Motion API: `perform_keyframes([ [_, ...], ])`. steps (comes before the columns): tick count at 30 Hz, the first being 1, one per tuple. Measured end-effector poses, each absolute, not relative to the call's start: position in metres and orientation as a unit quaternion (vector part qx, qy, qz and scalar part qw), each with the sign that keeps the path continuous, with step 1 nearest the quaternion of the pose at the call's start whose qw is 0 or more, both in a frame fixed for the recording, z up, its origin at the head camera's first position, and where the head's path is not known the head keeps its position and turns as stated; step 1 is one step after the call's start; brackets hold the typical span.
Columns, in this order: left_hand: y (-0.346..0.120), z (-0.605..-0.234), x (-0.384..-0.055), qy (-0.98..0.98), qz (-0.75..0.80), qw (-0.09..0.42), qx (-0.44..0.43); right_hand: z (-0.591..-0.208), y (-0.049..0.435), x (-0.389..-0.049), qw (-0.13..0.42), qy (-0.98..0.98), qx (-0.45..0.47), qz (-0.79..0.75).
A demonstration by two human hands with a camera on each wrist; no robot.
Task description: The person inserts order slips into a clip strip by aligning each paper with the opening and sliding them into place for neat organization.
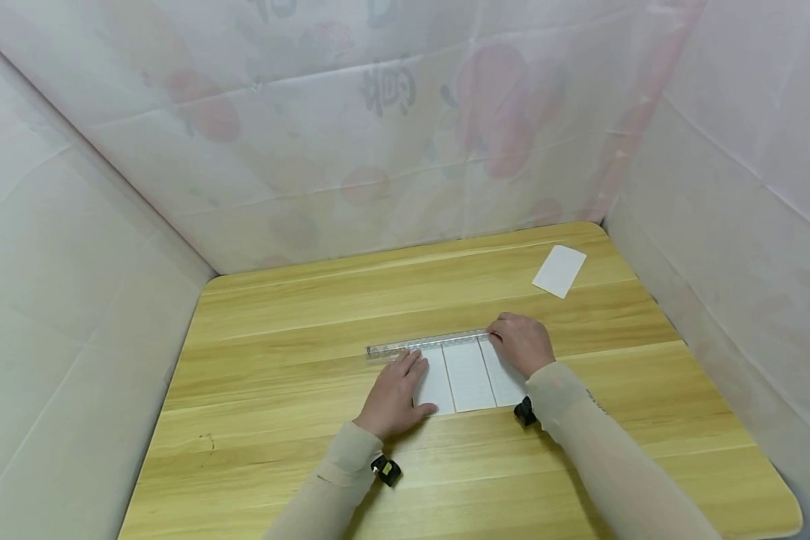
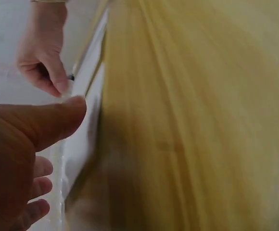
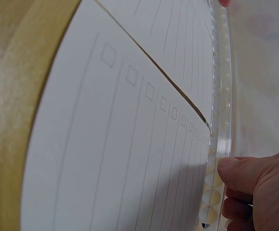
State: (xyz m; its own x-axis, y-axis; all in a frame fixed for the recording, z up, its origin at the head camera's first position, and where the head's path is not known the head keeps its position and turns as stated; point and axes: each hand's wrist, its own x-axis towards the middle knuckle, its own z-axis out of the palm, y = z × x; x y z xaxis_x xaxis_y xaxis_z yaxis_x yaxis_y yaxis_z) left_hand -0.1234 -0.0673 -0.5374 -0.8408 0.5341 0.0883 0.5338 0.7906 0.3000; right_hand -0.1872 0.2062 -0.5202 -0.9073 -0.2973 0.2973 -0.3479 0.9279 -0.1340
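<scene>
Three white cards [image 1: 469, 377] lie side by side in a row with thin gaps between them. Printed lines and small checkboxes show on the near card [image 3: 96, 149] in the right wrist view. A clear plastic ruler [image 1: 439, 341] runs along their far edges. My left hand [image 1: 394, 394] rests over the left card, fingers extended to the ruler and thumb out near the card's lower edge. With thumb and curled fingers, my right hand [image 1: 523, 345] pinches the ruler's right end, covering part of the right card.
Another white card [image 1: 559, 271] lies apart at the table's back right. The wood-grain table [image 1: 277, 420] is bordered by hanging printed cloth [image 1: 351, 150] at the back and plain pale cloth at both sides.
</scene>
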Motion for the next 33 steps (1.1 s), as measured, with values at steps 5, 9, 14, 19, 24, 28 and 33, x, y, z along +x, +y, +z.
perform_keyframes([
  [5, -0.07, -0.542, -0.123, 0.948, 0.138, 0.013, 0.286, -0.52, 0.205, -0.187, 0.137, -0.972, 0.168, 0.096],
  [9, -0.071, -0.544, -0.123, 0.949, 0.137, 0.015, 0.285, -0.519, 0.204, -0.186, 0.139, -0.972, 0.166, 0.097],
  [14, -0.071, -0.546, -0.123, 0.949, 0.136, 0.007, 0.284, -0.52, 0.204, -0.185, 0.139, -0.972, 0.161, 0.1],
  [19, -0.072, -0.549, -0.123, 0.95, 0.136, 0.001, 0.281, -0.521, 0.203, -0.185, 0.138, -0.972, 0.159, 0.103],
  [24, -0.072, -0.55, -0.123, 0.95, 0.139, -0.001, 0.281, -0.522, 0.202, -0.185, 0.143, -0.971, 0.161, 0.103],
  [28, -0.072, -0.549, -0.123, 0.949, 0.147, 0.001, 0.28, -0.522, 0.203, -0.185, 0.146, -0.97, 0.161, 0.105],
  [33, -0.075, -0.544, -0.125, 0.948, 0.169, -0.006, 0.268, -0.523, 0.203, -0.185, 0.145, -0.97, 0.163, 0.106],
])
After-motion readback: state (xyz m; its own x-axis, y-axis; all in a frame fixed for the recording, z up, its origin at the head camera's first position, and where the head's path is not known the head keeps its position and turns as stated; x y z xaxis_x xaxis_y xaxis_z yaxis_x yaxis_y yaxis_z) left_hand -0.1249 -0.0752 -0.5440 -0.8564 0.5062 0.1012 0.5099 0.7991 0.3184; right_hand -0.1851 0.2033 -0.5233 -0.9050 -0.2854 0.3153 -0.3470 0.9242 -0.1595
